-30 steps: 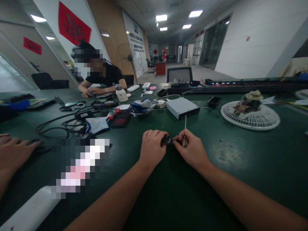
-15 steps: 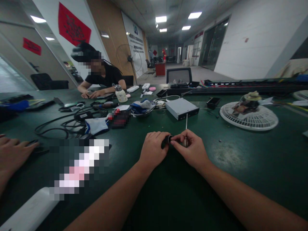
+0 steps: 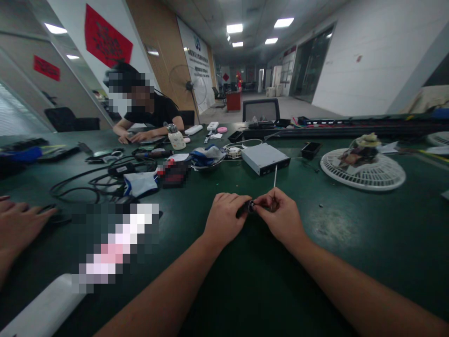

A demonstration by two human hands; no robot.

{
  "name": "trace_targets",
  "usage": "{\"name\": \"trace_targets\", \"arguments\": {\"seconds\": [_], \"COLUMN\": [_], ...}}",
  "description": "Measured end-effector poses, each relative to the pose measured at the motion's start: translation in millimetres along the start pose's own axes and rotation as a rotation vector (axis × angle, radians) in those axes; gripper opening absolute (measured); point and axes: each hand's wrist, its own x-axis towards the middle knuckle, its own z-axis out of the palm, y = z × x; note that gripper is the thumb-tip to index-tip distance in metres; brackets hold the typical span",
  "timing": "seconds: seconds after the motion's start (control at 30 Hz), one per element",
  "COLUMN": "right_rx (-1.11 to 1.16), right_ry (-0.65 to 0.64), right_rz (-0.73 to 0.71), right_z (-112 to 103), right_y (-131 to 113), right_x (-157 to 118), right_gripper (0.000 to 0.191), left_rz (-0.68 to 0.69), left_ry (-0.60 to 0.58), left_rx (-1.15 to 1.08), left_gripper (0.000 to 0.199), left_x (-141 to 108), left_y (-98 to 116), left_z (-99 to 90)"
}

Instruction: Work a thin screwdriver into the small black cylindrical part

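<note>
Table [image 3: 351,290]: dark green top, pale patch [image 3: 333,226] at right. Middle: grey box with black front [image 3: 265,158]. Right of it: small open black box [image 3: 310,150], then round white grille [image 3: 363,171], brownish part [image 3: 363,152] on top. Left: blue-and-white bundle [image 3: 207,154] in dish, white-and-blue cloth [image 3: 141,183], tangled black cables [image 3: 122,169]. Farther back: pale bottle [image 3: 176,139], pink disc [image 3: 222,129]. Small dark piece [image 3: 321,206] near patch.

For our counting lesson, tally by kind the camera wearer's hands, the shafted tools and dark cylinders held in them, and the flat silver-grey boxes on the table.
Left hand and right hand: 2
Thin-shafted tool: 1
Dark cylinder: 1
Silver-grey box: 1
Total: 5
</note>
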Motion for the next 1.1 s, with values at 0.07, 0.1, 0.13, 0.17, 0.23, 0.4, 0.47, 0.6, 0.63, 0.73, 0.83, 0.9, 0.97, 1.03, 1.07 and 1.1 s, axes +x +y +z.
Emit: {"name": "trace_targets", "arguments": {"seconds": [0.07,0.1,0.13,0.17,0.23,0.4,0.47,0.6,0.63,0.73,0.83,0.9,0.97,1.03,1.07,1.1], "right_rx": [-0.022,-0.024,-0.019,-0.007,0.02,-0.054,-0.066,-0.031,-0.061,-0.189,-0.245,-0.241,-0.216,-0.175,-0.153,-0.132], "right_ry": [0.003,0.004,0.003,-0.001,-0.014,-0.007,0.008,-0.004,-0.014,-0.041,-0.057,-0.063,-0.067,-0.072,-0.071,-0.066], "right_rz": [0.011,0.015,0.018,0.021,0.026,0.025,0.025,0.04,0.042,0.033,0.031,0.035,0.033,0.036,0.041,0.045], "right_z": [-0.8,-1.0,-1.1,-1.0,-0.6,0.7,0.7,-0.2,-0.5,-1.4,-1.6,-1.2,-0.5,0.3,0.6,0.8], "right_y": [-0.4,-0.6,-0.8,-1.0,-1.5,-2.5,-2.7,-3.8,-4.4,-7.0,-8.9,-8.9,-7.7,-5.3,-3.9,-2.6], "right_x": [0.3,0.4,0.5,0.4,-0.1,-1.7,-1.4,-0.3,-0.3,-1.1,-1.5,-1.4,-1.2,-1.0,-1.0,-1.0], "right_gripper": [0.034,0.034,0.034,0.035,0.035,0.031,0.032,0.035,0.034,0.029,0.025,0.024,0.025,0.03,0.034,0.036], "left_rz": [0.01,0.011,0.011,0.008,0.001,0.004,0.019,0.04,0.042,0.048,0.045,0.035,0.008,-0.038,-0.064,-0.09], "left_ry": [-0.006,-0.007,-0.009,-0.009,-0.003,0.006,0.0,-0.007,-0.013,-0.036,-0.034,-0.022,-0.006,0.023,0.04,0.06], "left_rx": [-0.001,0.0,0.0,0.001,0.002,-0.007,-0.015,-0.034,-0.038,-0.049,-0.054,-0.051,-0.039,-0.021,-0.01,0.003], "left_gripper": [0.026,0.027,0.027,0.027,0.027,0.03,0.03,0.031,0.03,0.028,0.028,0.028,0.027,0.024,0.023,0.021], "left_x": [-0.3,-0.5,-0.7,-0.9,-1.0,-0.7,-0.7,-0.9,-0.9,-0.9,-0.7,-0.6,-0.5,-0.3,-0.2,-0.2], "left_y": [-0.2,-0.2,-0.1,0.0,0.1,-0.4,-1.0,-1.1,-0.7,0.6,1.8,2.5,3.2,3.6,3.7,3.6], "left_z": [0.1,0.1,0.0,-0.2,-0.5,-0.3,0.0,-0.5,-0.9,-1.9,-2.1,-2.0,-1.9,-1.8,-1.7,-1.5]}}
